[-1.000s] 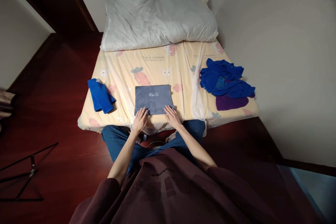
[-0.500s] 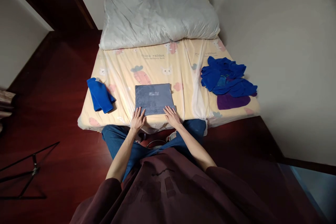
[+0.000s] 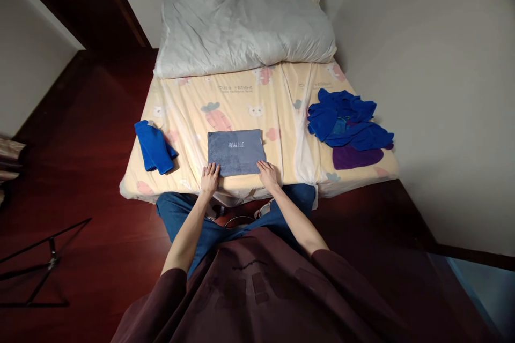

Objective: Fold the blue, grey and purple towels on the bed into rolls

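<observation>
Resting left hand and right hand flat on grey towel

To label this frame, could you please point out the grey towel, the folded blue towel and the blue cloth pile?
grey towel point(image 3: 235, 154), head view, its middle.
folded blue towel point(image 3: 154, 147), head view, its middle.
blue cloth pile point(image 3: 345, 120), head view, middle of the heap.

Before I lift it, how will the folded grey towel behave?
Probably floppy: the folded grey cloth towel lies flat in soft layers, so one-corner lifts likely unfold it. Thin, so likely light. Pushed, it may bunch on the wrinkled yellow printed bedsheet.
</observation>
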{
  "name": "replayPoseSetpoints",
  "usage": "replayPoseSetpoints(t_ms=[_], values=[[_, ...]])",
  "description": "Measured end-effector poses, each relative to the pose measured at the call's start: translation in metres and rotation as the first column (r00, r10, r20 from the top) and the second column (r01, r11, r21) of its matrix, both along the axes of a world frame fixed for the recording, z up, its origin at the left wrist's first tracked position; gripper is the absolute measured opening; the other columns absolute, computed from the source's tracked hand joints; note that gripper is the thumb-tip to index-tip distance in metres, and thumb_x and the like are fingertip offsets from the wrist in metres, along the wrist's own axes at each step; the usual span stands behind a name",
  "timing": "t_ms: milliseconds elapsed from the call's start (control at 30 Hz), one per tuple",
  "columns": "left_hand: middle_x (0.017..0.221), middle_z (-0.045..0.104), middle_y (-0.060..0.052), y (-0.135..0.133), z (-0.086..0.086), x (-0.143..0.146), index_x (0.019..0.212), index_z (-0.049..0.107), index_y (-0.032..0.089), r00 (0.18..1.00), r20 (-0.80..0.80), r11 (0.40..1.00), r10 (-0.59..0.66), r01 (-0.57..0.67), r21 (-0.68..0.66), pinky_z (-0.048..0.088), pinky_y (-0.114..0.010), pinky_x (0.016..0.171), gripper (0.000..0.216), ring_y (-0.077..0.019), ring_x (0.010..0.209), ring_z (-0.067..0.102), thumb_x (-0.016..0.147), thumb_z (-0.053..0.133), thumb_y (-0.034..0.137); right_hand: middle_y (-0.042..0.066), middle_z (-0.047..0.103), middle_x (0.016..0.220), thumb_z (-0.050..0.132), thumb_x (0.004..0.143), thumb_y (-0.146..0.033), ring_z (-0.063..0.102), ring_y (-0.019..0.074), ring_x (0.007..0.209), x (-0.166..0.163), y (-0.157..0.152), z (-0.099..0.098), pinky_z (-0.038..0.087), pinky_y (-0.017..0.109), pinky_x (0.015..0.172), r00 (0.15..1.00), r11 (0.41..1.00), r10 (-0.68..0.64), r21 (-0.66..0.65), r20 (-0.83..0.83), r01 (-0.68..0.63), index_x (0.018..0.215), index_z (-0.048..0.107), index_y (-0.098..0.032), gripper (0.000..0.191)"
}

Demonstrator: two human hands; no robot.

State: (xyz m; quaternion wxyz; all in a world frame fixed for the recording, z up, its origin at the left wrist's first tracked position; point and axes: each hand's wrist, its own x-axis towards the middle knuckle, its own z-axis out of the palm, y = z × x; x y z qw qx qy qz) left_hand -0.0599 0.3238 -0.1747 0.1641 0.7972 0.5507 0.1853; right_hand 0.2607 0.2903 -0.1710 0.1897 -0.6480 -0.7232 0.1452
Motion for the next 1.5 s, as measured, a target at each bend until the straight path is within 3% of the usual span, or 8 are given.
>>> replayPoseSetpoints(t_ms=[167,333,467,633,767,1133,1333,1500], values=[[0.155,0.051,-0.017,0.003,0.006,-0.007,0.150,0.055,0.019,0.999,-0.024,0.999,-0.023,0.022,-0.025,0.025,-0.060,0.125,0.063,-0.0319,0.149,0.041,0.090,0.037,0.009,0.013,0.064,0.142,0.043,0.086,0.001,0.056,0.0267,0.139,0.003,0.005,0.006,0.039,0.050,0.120,0.999,1.000,0.004,-0.021,0.035,-0.003,0.139,0.066,-0.016,0.060],[0.157,0.049,-0.013,-0.030,0.005,-0.022,0.151,0.055,0.021,0.997,-0.038,0.997,-0.065,0.063,-0.040,0.024,-0.059,0.125,0.066,-0.0313,0.150,0.041,0.088,0.037,0.009,0.010,0.064,0.143,0.044,0.084,0.001,0.057,0.0253,0.138,0.011,-0.034,0.003,0.040,0.049,0.119,0.999,0.999,0.042,-0.014,0.009,-0.042,0.136,0.068,-0.019,0.061],[0.157,0.051,-0.008,-0.046,0.001,-0.035,0.147,0.057,0.023,0.992,0.085,0.994,-0.094,0.099,-0.055,0.031,-0.054,0.125,0.068,-0.0281,0.149,0.042,0.082,0.045,0.009,0.006,0.066,0.141,0.049,0.079,0.000,0.057,0.0236,0.137,0.021,-0.058,-0.003,0.042,0.047,0.116,0.989,0.999,0.040,0.038,-0.145,-0.035,0.133,0.070,-0.023,0.062],[0.143,0.059,-0.014,-0.032,-0.005,-0.045,0.125,0.071,0.019,0.947,0.310,0.995,0.088,-0.068,-0.073,0.042,-0.052,0.119,0.049,-0.0302,0.136,0.053,0.080,0.053,0.021,0.008,0.073,0.127,0.057,0.068,-0.006,0.062,0.0265,0.123,0.033,-0.047,-0.011,0.048,0.047,0.111,0.892,0.986,-0.118,0.058,-0.436,0.158,0.115,0.078,-0.022,0.054],[0.134,0.057,-0.016,-0.024,-0.012,-0.049,0.112,0.075,0.017,0.899,0.406,0.986,0.164,-0.136,-0.095,0.044,-0.050,0.117,0.039,-0.0311,0.131,0.056,0.078,0.060,0.028,0.012,0.068,0.121,0.063,0.062,-0.010,0.063,0.0288,0.117,0.040,-0.038,-0.015,0.052,0.046,0.106,0.814,0.972,-0.197,-0.002,-0.547,0.234,0.107,0.080,-0.019,0.049],[0.136,0.053,-0.015,-0.023,-0.014,-0.046,0.106,0.075,0.018,0.872,0.424,0.969,0.246,-0.211,-0.129,0.042,-0.050,0.119,0.029,-0.0311,0.131,0.053,0.083,0.063,0.031,0.013,0.064,0.115,0.057,0.071,-0.014,0.063,0.0271,0.112,0.040,-0.040,-0.017,0.053,0.044,0.104,0.789,0.965,-0.213,0.002,-0.576,0.261,0.106,0.080,-0.018,0.041],[0.135,0.051,-0.015,-0.025,-0.022,-0.047,0.104,0.074,0.018,0.852,0.472,0.974,0.225,-0.196,-0.111,0.042,-0.051,0.119,0.028,-0.0313,0.132,0.054,0.084,0.063,0.033,0.011,0.066,0.114,0.061,0.063,-0.012,0.063,0.0280,0.112,0.040,-0.041,-0.018,0.052,0.046,0.106,0.771,0.960,-0.236,-0.021,-0.591,0.278,0.103,0.080,-0.019,0.045],[0.129,0.055,-0.016,-0.023,-0.025,-0.046,0.098,0.072,0.017,0.794,0.531,0.955,0.295,-0.255,-0.149,0.045,-0.052,0.115,0.030,-0.0320,0.126,0.056,0.085,0.064,0.042,0.012,0.067,0.109,0.059,0.072,-0.018,0.065,0.0260,0.106,0.039,-0.039,-0.022,0.056,0.042,0.098,0.735,0.950,-0.236,0.010,-0.636,0.314,0.096,0.077,-0.017,0.030]])
